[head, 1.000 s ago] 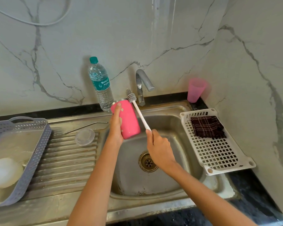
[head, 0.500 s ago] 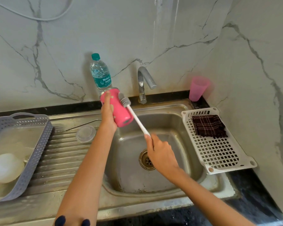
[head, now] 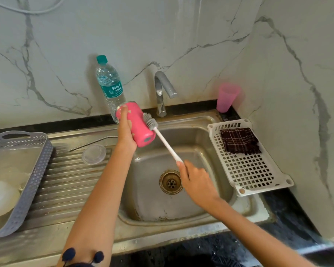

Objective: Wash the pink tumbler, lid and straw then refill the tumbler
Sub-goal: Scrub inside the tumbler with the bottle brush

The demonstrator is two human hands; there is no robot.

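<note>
My left hand (head: 125, 132) grips the pink tumbler (head: 138, 126) above the sink's left rim, tilted with its base toward me. My right hand (head: 196, 179) holds the white handle of a bottle brush (head: 163, 140). The brush's grey bristle head lies against the tumbler's right side. A clear round lid (head: 94, 154) rests on the ribbed drainboard. Behind the lid lies a thin metal straw (head: 93, 142). A water bottle (head: 110, 87) with a teal cap stands at the wall behind the tumbler.
The steel sink (head: 216, 130) has a drain at its centre and a tap (head: 163, 91) at the back. A white rack (head: 258, 176) holding a dark checked cloth (head: 239, 140) spans its right edge. A pink cup (head: 227, 97) stands in the corner. A grey basket (head: 27, 182) sits far left.
My left hand has tipped the tumbler from upright to slanted and shifted it left. The brush head has slid down from the rim onto the tumbler's outer side.
</note>
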